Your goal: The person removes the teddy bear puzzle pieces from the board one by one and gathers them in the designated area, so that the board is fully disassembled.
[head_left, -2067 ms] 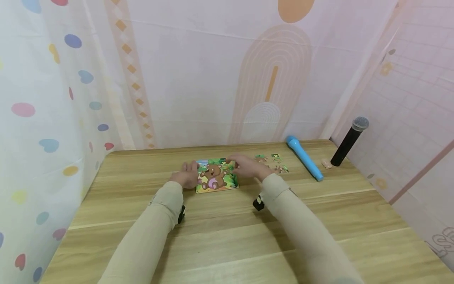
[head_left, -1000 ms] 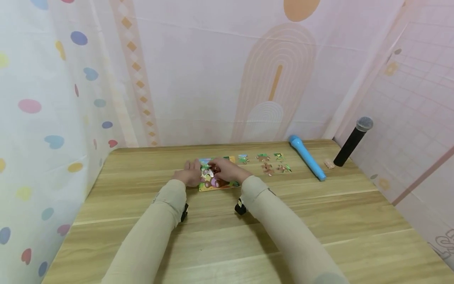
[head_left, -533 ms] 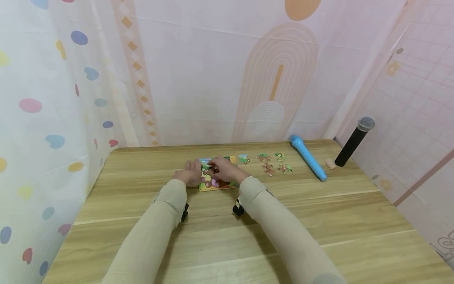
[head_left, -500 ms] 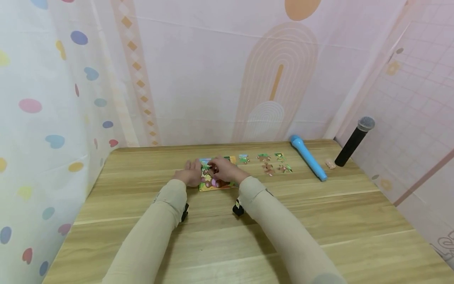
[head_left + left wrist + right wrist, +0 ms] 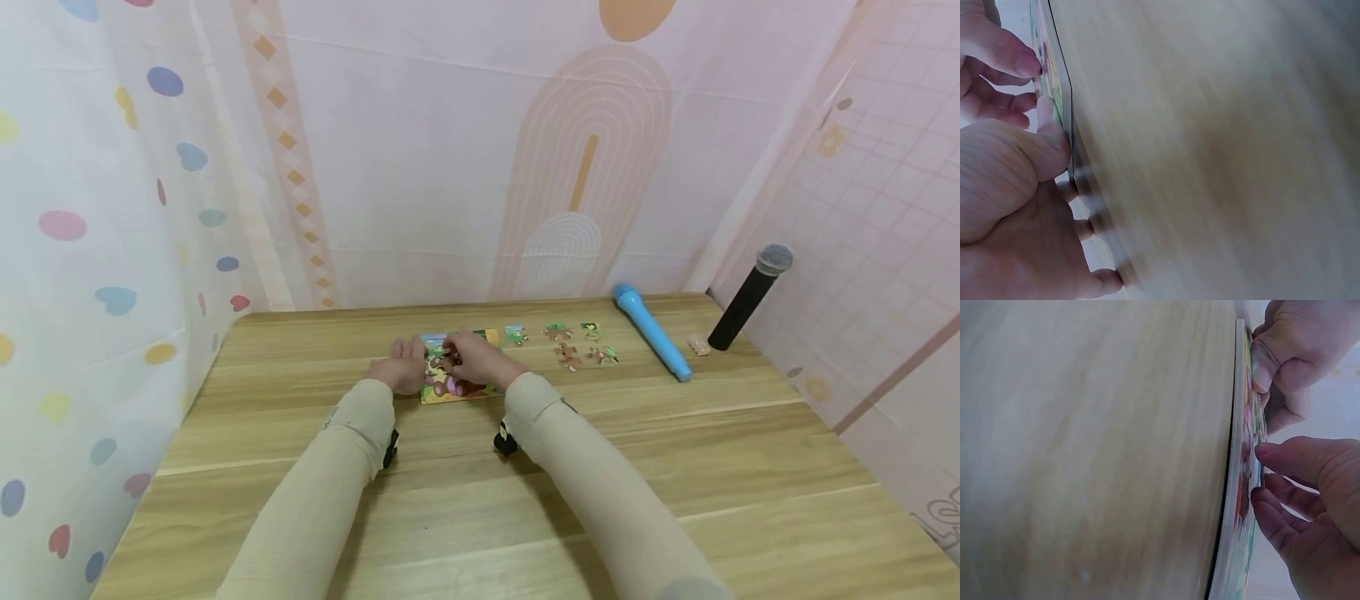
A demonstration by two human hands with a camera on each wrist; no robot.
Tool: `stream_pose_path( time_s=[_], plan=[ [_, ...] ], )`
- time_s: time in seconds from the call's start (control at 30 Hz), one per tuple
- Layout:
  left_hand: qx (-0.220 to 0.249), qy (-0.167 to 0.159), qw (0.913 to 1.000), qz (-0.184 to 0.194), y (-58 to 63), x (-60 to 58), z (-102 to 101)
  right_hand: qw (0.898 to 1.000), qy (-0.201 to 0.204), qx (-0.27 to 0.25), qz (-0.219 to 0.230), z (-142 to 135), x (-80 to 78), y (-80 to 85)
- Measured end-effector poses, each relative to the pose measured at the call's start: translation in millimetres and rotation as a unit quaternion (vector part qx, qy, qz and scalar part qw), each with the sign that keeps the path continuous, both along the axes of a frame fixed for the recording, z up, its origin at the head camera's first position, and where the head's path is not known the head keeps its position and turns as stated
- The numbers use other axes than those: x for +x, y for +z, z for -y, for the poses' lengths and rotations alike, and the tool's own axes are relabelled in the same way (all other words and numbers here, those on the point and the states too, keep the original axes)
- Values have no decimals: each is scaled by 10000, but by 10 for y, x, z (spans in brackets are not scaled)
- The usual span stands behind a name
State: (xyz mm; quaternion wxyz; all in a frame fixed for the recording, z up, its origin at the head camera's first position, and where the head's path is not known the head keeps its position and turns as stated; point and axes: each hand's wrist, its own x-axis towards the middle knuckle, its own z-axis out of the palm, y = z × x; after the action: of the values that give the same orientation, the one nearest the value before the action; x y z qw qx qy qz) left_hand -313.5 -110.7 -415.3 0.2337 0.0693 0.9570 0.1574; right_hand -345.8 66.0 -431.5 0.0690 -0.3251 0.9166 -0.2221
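Note:
A flat jigsaw puzzle board with a bear picture lies on the table. At its left edge rests my left hand, fingers stretched out. The left wrist view has that thumb on the board's rim while the other fingertips touch the table. Over the middle of the board, my right hand pinches a small puzzle piece between thumb and fingers, low against the picture. The hand covers much of the bear, so how the piece lies there cannot be made out.
Several loose puzzle pieces lie right of the board, one close to its upper right corner. Farther right are a blue microphone, a small pinkish item and an upright black microphone. A patterned curtain hangs behind the table.
My right hand has moved left from the board's upper right corner to its middle, uncovering a piece on the table. Over the last second it shifts only slightly; my left hand stays at the edge.

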Motion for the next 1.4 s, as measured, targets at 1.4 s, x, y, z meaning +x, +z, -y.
stream_pose_path(
  time_s=[1.4],
  plan=[
    [485,90,9986,181,-14,-32,46,9953,-774,426,388,-1256,-73,88]
  ],
)
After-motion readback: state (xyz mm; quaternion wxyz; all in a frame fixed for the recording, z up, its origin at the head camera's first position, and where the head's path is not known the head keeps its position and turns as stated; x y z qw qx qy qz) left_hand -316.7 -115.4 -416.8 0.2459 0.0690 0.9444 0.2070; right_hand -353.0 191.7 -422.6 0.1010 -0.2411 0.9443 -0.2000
